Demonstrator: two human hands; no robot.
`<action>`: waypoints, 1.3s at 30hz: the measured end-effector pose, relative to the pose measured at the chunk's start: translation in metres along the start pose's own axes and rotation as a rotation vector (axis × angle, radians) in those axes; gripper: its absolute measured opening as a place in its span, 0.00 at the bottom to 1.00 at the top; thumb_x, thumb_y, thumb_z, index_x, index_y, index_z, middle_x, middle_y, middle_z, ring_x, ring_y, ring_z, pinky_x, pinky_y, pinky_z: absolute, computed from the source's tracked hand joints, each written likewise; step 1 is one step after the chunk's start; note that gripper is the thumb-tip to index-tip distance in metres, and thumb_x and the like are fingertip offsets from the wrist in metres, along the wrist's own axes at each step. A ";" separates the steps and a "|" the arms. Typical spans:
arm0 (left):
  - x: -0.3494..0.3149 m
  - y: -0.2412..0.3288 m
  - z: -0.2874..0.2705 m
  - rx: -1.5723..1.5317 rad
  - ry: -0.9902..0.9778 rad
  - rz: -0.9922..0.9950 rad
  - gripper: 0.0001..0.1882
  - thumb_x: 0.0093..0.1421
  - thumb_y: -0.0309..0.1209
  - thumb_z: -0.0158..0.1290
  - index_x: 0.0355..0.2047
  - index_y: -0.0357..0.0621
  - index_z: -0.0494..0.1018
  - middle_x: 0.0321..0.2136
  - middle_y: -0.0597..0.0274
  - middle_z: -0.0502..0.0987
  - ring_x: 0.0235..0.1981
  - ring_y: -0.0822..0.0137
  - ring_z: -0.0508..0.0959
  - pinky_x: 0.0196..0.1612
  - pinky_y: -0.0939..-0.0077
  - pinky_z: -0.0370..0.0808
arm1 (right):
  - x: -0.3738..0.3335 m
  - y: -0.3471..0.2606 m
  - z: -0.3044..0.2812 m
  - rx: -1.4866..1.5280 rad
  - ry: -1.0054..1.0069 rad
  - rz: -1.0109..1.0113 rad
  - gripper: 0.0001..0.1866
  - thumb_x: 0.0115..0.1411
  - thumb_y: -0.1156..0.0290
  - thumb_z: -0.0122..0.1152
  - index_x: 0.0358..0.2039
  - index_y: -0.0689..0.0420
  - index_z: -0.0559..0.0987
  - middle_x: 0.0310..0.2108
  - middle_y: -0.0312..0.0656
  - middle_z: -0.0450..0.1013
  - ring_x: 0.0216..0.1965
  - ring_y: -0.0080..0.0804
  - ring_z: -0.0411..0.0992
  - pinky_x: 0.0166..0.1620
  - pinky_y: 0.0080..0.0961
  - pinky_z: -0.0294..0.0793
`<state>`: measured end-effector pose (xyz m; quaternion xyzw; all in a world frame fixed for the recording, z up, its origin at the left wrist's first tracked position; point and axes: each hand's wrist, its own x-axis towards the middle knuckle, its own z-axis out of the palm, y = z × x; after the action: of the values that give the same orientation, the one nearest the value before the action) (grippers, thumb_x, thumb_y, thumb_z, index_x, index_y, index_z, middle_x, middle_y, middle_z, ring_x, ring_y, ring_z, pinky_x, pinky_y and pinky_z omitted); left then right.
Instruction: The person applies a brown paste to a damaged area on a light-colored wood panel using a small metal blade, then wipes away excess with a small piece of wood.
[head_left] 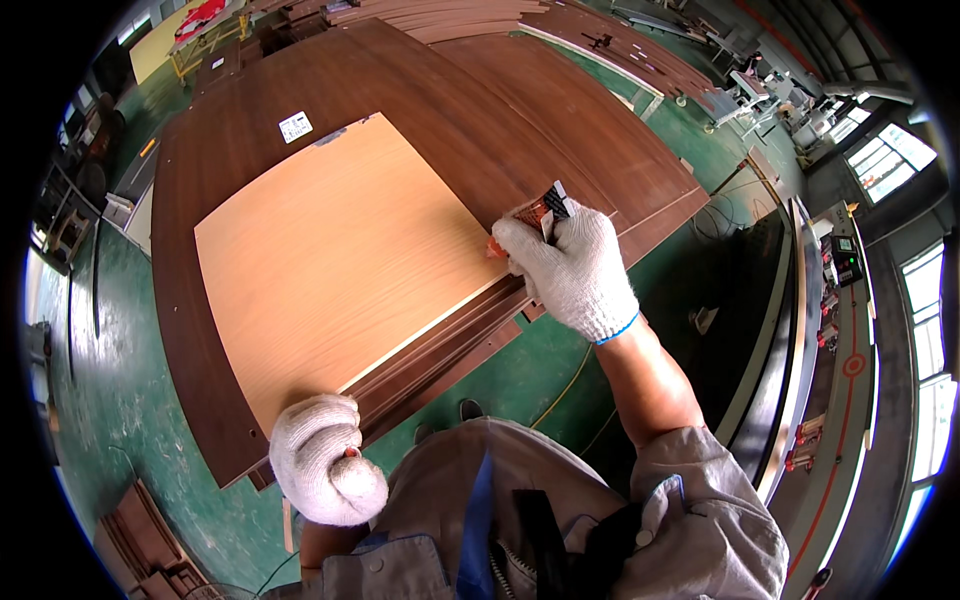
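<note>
A light wood-grain board lies on a stack of dark brown panels. Over the board's right corner, my right hand, in a white knit glove with a blue cuff edge, is closed round a small orange-and-black object with a pale flat end; its kind is not clear. My left hand, gloved too, is curled into a fist at the board's near left corner. A speck of red shows between its fingers, but what it holds is hidden. Whether this fist touches the board I cannot tell.
A white label sits on the top dark panel. To the right runs a long machine with a small control screen. More brown strips are stacked at the back right, and other brown pieces lie low on the left. The floor is green.
</note>
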<state>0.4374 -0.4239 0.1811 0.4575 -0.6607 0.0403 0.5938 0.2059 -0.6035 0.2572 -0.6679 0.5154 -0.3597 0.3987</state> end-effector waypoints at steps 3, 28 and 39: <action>-0.002 0.000 0.001 0.003 0.027 -0.028 0.15 0.75 0.40 0.51 0.35 0.42 0.73 0.34 0.51 0.79 0.34 0.48 0.83 0.39 0.53 0.83 | 0.001 0.002 0.000 -0.084 0.007 -0.055 0.12 0.67 0.66 0.70 0.30 0.61 0.85 0.20 0.43 0.77 0.21 0.29 0.75 0.29 0.30 0.74; -0.007 0.015 0.027 -0.339 0.045 -0.075 0.12 0.71 0.30 0.52 0.35 0.32 0.75 0.30 0.44 0.81 0.28 0.55 0.82 0.33 0.64 0.82 | 0.004 0.001 -0.007 0.298 0.017 0.009 0.18 0.76 0.64 0.61 0.34 0.64 0.87 0.31 0.38 0.84 0.35 0.20 0.77 0.41 0.23 0.76; -0.011 0.016 0.033 -0.375 -0.149 -0.210 0.05 0.63 0.17 0.47 0.33 0.33 0.73 0.29 0.45 0.81 0.28 0.53 0.82 0.34 0.63 0.80 | 0.003 0.021 0.003 0.049 0.048 -0.188 0.17 0.75 0.64 0.62 0.32 0.64 0.85 0.26 0.41 0.83 0.29 0.26 0.81 0.37 0.29 0.79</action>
<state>0.4011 -0.4280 0.1708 0.4068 -0.6475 -0.1792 0.6189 0.2013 -0.6092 0.2375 -0.6945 0.4507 -0.4240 0.3671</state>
